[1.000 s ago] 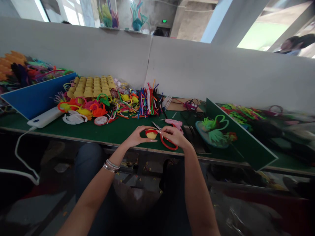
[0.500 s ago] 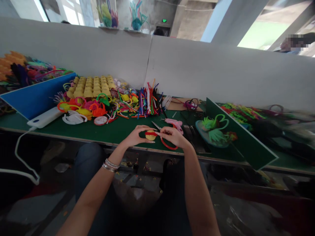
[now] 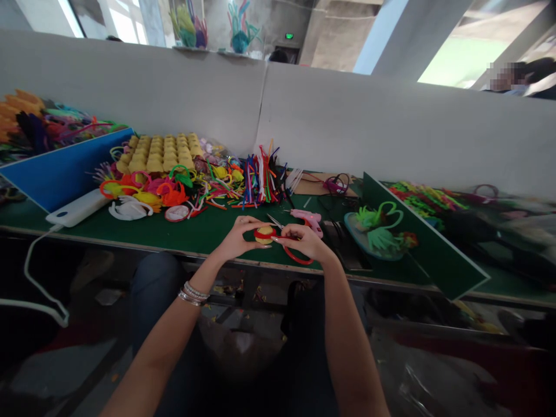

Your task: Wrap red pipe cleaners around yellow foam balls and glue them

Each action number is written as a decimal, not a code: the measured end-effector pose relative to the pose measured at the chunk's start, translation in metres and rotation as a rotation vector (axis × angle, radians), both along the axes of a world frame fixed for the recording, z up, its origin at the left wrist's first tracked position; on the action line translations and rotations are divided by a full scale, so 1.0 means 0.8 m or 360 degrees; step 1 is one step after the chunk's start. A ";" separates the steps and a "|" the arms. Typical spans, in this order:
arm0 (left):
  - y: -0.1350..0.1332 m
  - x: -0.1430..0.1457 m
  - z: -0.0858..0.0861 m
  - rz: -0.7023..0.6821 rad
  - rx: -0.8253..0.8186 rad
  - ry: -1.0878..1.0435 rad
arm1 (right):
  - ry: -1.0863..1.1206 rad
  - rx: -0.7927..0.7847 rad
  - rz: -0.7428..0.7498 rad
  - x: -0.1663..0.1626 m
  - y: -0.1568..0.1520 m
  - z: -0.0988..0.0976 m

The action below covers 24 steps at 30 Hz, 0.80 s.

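My left hand (image 3: 240, 237) is closed on a small yellow cup-shaped piece (image 3: 264, 231), thumb below and fingers above. A red pipe cleaner (image 3: 259, 236) runs across the cup's side. My right hand (image 3: 303, 239) pinches that red strip at the cup's right edge. Scissors with red handles (image 3: 299, 259) lie on the table, partly hidden by my right hand, their blades pointing up and left. Just behind them is a pink glue gun (image 3: 306, 215).
Yellow egg trays (image 3: 163, 152), bundled pipe cleaners (image 3: 263, 176) and coloured pipe-cleaner pieces (image 3: 160, 188) fill the back left. A white power strip (image 3: 78, 207) lies at left. On the right are a black phone-like slab (image 3: 343, 243), a blue tray (image 3: 369, 246) and a green divider (image 3: 430, 243).
The red pipe cleaner now bends lower around the yellow cup, whose top shows more. My right hand has shifted slightly, and the cup is turned a little.
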State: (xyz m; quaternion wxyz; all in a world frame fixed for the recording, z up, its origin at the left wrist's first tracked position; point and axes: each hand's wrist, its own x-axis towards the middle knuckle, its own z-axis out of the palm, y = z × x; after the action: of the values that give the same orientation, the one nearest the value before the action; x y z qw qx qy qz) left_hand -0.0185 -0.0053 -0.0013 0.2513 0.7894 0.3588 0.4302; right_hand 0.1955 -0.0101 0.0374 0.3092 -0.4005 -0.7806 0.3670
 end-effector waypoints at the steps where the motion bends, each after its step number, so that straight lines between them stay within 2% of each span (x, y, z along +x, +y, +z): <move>1: -0.001 0.000 0.002 0.0016 0.0029 0.0006 | -0.0002 0.0005 -0.0003 0.000 0.000 0.000; 24: -0.004 -0.006 0.006 0.0111 0.0375 0.0375 | -0.0096 0.0033 0.0051 0.001 -0.001 -0.002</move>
State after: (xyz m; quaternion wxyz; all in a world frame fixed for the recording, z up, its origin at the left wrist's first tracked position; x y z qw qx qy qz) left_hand -0.0231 -0.0083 0.0033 0.0981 0.8455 0.3599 0.3821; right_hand 0.1965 -0.0110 0.0362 0.2837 -0.3955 -0.7997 0.3516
